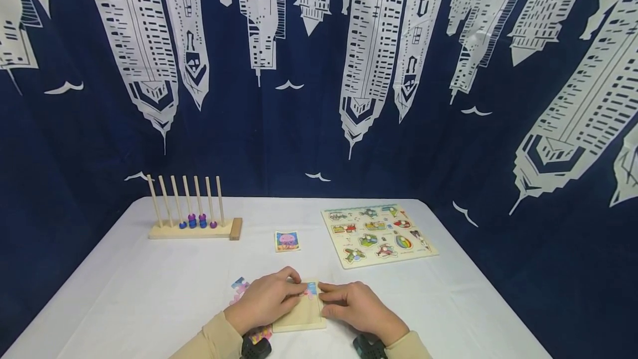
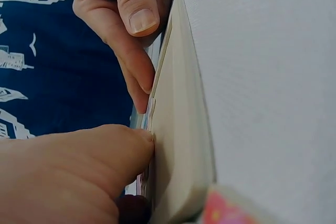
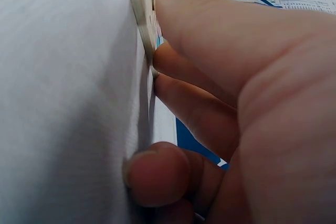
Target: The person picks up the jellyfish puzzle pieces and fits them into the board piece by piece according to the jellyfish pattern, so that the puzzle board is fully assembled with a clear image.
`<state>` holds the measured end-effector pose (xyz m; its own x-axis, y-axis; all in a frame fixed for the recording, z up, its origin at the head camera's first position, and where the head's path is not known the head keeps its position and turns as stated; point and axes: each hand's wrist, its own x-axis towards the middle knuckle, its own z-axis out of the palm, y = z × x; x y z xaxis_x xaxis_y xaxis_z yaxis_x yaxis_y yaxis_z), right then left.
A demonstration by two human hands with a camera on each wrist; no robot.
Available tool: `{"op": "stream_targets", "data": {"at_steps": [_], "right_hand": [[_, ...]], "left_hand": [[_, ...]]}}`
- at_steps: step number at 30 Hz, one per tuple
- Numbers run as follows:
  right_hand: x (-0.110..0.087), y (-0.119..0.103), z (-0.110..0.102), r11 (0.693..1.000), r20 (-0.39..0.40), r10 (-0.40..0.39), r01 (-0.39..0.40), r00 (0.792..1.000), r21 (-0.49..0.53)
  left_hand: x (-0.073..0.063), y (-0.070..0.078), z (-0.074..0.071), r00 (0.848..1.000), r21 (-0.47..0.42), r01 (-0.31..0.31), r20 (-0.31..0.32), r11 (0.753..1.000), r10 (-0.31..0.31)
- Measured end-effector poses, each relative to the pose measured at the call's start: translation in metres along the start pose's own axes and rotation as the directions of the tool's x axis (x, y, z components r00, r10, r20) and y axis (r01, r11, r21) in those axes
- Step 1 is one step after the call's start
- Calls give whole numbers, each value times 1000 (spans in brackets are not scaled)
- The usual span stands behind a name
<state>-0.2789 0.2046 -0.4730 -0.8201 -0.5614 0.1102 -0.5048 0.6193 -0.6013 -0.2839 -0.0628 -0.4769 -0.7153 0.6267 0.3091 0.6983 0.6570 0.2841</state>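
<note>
A shallow wooden puzzle tray [image 1: 299, 323] lies on the white table in front of me. At its top edge sits a jigsaw piece [image 1: 311, 290] printed in blue and pink. My left hand [image 1: 269, 299] reaches over the tray from the left, fingertips right at this piece and covering the upper left part. In the left wrist view a fingertip [image 2: 143, 142] presses at the piece's edge. Against the tray's right side, the extended fingers and thumb of my right hand [image 1: 356, 306] touch the frame near its upper corner.
Loose jigsaw pieces [image 1: 240, 288] lie left of the tray, and others [image 1: 261, 335] by its lower left corner. Farther back are a small pink picture card [image 1: 287, 241], a pegboard of vehicles [image 1: 369, 262] and a peg rack [image 1: 191, 231] with several beads.
</note>
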Motion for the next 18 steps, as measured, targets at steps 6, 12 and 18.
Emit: {"op": "stream_targets", "data": {"at_steps": [6, 12, 18], "right_hand": [[0, 1, 1, 1000, 2, -4, 4, 1000, 5], [0, 1, 1, 1000, 8, 4, -4, 1000, 7], [1, 0, 0, 1000, 5, 8, -8, 1000, 4]], "left_hand": [[-1, 1, 0, 1000, 30, -3, 23, 1000, 2], [0, 0, 1, 1000, 21, -5, 27, 1000, 4], [1, 0, 1, 999, -1, 18, 33, 1000, -18]]}}
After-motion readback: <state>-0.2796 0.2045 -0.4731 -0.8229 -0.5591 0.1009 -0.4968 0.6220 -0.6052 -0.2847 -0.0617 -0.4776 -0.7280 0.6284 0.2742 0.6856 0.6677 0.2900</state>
